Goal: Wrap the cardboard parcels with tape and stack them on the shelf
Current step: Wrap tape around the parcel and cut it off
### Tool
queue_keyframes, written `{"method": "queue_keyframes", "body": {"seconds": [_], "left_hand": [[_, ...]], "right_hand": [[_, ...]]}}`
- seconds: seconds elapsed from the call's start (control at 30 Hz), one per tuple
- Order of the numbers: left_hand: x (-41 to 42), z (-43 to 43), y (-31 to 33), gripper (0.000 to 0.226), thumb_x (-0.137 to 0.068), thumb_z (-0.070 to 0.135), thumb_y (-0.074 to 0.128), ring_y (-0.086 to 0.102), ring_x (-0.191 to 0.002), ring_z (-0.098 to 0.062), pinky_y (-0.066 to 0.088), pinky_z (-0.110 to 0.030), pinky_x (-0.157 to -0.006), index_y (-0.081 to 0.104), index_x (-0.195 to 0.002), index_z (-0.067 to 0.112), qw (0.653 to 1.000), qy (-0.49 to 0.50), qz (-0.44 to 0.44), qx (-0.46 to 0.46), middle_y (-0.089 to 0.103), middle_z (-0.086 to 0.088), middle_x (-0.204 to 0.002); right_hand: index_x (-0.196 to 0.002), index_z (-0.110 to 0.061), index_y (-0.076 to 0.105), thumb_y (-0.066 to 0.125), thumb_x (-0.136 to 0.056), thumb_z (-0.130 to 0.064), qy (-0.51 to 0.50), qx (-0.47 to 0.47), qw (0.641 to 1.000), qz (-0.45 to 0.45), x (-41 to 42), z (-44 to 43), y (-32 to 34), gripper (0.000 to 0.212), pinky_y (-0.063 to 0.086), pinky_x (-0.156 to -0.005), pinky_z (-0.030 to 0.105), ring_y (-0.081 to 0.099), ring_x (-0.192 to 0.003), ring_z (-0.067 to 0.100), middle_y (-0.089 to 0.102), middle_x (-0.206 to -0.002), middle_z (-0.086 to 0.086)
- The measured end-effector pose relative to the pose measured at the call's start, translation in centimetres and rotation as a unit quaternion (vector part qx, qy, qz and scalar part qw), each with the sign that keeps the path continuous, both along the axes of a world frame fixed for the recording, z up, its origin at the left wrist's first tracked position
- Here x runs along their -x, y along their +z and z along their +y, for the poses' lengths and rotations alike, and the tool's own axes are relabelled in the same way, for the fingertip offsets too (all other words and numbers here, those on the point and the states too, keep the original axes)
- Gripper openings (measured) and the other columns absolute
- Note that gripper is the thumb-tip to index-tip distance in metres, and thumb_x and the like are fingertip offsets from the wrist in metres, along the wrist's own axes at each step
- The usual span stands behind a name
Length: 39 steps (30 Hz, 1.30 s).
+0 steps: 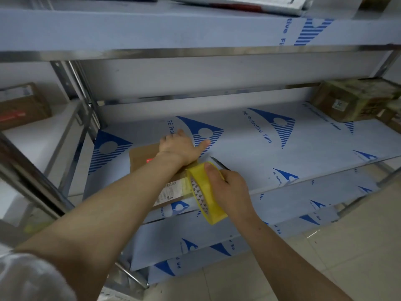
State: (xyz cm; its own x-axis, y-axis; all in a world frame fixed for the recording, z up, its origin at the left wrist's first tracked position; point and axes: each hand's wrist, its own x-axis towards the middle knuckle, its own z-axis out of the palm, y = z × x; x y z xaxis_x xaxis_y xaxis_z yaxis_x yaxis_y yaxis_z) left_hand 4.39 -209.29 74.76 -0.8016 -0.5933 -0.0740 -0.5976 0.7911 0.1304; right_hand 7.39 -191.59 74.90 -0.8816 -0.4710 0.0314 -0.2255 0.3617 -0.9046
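A flat brown cardboard parcel [143, 158] with a white barcode label lies on the middle shelf [260, 161], which is covered in blue-printed protective film. My left hand [181, 146] presses down on the parcel's far end, fingers spread and mostly straight, thumb out to the right. My right hand [230, 190] grips a yellow tape roll [205, 194] at the parcel's near right corner, thumb on the roll's top edge. A strip of tape runs from the roll onto the parcel. My left forearm hides much of the parcel.
Taped parcels [355, 98] are stacked at the shelf's back right. Another brown box [21, 105] sits on a neighbouring shelf at left. The upper shelf [152, 29] overhangs closely. Steel uprights [82, 92] stand at left. Tiled floor [325, 257] lies below right.
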Motion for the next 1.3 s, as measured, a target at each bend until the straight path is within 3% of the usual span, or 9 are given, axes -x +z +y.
{"method": "queue_keyframes", "body": {"seconds": [0.1,0.3,0.43,0.53,0.63,0.73,0.93,1.07,1.3], "left_hand": [[-0.6,0.3,-0.3,0.110,-0.076,0.084,0.029,0.020,-0.141,-0.035,0.017,-0.046,-0.112,0.001,-0.151,0.009,0.999,-0.032,-0.031,-0.004,0.019,-0.019,-0.155],[-0.4,0.4,-0.4,0.052,-0.095,0.045,0.033,0.046,-0.120,-0.035,0.035,-0.041,-0.096,0.045,-0.132,0.010,0.998,-0.023,0.032,0.052,0.050,-0.019,-0.132],[-1.3,-1.8,2.3,0.048,-0.094,0.049,0.043,0.056,-0.114,-0.029,0.041,-0.038,-0.094,0.053,-0.127,0.017,0.976,0.007,0.060,-0.211,0.056,-0.013,-0.132],[-4.3,-4.0,5.0,0.099,-0.049,0.071,0.074,0.061,-0.107,-0.031,0.050,-0.041,-0.088,0.045,-0.132,0.025,0.917,-0.047,-0.087,-0.385,0.059,-0.013,-0.124],[-7.0,-4.3,3.9,0.148,-0.028,0.078,0.076,0.017,-0.141,-0.035,0.023,-0.055,-0.108,-0.009,-0.145,0.047,0.962,-0.088,-0.218,-0.139,0.010,-0.005,-0.155],[-7.6,-4.1,3.2,0.129,-0.053,0.060,0.080,0.028,-0.134,-0.030,0.026,-0.052,-0.109,-0.007,-0.147,0.044,0.977,-0.094,-0.149,-0.119,0.024,-0.005,-0.148],[-9.2,-5.6,5.4,0.076,-0.069,0.038,0.076,0.069,-0.096,-0.024,0.054,-0.041,-0.089,0.042,-0.137,0.032,0.877,-0.108,-0.113,-0.455,0.071,-0.007,-0.108],[-8.9,-6.3,5.9,0.049,-0.086,0.043,0.064,0.067,-0.091,-0.013,0.049,-0.028,-0.085,0.054,-0.131,0.026,0.970,-0.060,0.009,-0.236,0.071,0.001,-0.103],[-7.6,-5.4,1.5,0.139,-0.046,0.084,0.065,0.000,-0.146,-0.024,-0.006,-0.054,-0.113,0.001,-0.152,0.021,0.992,-0.115,-0.057,-0.014,0.004,-0.003,-0.159]], "right_hand": [[-0.046,-0.023,0.026,0.050,-0.092,-0.050,0.006,-0.008,1.000,-0.005,0.3,-0.1,-0.1,0.058,0.030,-0.052,0.028,0.029,-0.043,0.006,0.029,-0.035,-0.008],[-0.050,-0.021,0.025,0.049,-0.092,-0.050,0.006,-0.006,1.000,0.003,0.3,0.0,-0.3,0.056,0.029,-0.053,0.028,0.030,-0.048,0.010,0.027,-0.046,-0.007],[-0.050,-0.021,0.026,0.048,-0.092,-0.052,0.007,-0.006,1.000,0.004,0.3,0.0,-0.3,0.056,0.031,-0.055,0.028,0.032,-0.050,0.012,0.029,-0.048,-0.006],[-0.054,-0.017,0.036,0.048,-0.090,-0.054,0.006,-0.016,0.999,-0.034,0.6,0.1,0.0,0.054,0.040,-0.058,0.032,0.040,-0.053,0.014,0.039,-0.050,-0.002],[-0.071,-0.001,0.058,0.049,-0.088,-0.057,0.006,-0.035,0.995,-0.089,0.8,-0.3,1.1,0.059,0.054,-0.079,0.044,0.063,-0.071,0.026,0.065,-0.077,0.023],[-0.101,-0.005,0.066,0.056,-0.080,-0.064,0.014,-0.056,0.986,-0.159,1.1,-0.4,3.4,0.064,0.055,-0.084,0.047,0.067,-0.086,0.032,0.069,-0.095,0.018],[-0.110,-0.009,0.068,0.078,-0.058,-0.030,0.215,0.115,0.935,-0.257,2.9,-0.7,8.2,0.057,0.054,-0.087,0.051,0.069,-0.096,0.034,0.072,-0.103,0.015],[-0.099,-0.007,0.068,0.077,-0.073,-0.033,0.171,0.145,0.947,-0.231,3.6,-5.3,8.9,0.038,0.054,-0.088,0.052,0.069,-0.096,0.034,0.073,-0.097,0.014],[-0.134,-0.011,0.048,0.070,-0.073,-0.060,0.108,0.138,0.953,-0.246,6.7,-12.7,8.6,0.082,0.053,-0.090,0.044,0.067,-0.101,0.029,0.068,-0.113,0.012]]}}
